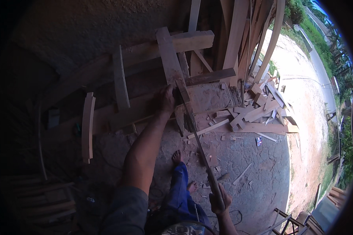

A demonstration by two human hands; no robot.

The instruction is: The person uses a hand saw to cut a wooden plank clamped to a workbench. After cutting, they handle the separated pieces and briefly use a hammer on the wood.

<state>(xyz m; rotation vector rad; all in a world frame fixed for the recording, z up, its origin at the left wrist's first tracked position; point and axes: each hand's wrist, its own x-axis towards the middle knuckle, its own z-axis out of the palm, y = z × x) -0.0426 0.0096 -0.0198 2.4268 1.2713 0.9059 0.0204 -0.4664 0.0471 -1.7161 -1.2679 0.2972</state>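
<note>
In my right hand (220, 199), the fingers wrap round the handle end of a long handsaw (200, 145), seen almost edge-on. Its blade runs up and away from me to the near end of a wooden board (169, 58), where it meets the wood. My left hand (168, 98) grips the left edge of that board, close beside the blade; its fingertips are partly hidden in shadow. The board lies across a thick beam (194, 40) at the back and a low wooden bench (139, 105) nearer me.
Loose offcuts (259, 107) are heaped to the right of the bench. Tall planks (235, 35) lean at the back. A curved slat (121, 78) and a pale wood piece (88, 127) rest at left. My bare feet stand on a concrete floor (259, 168) strewn with scraps.
</note>
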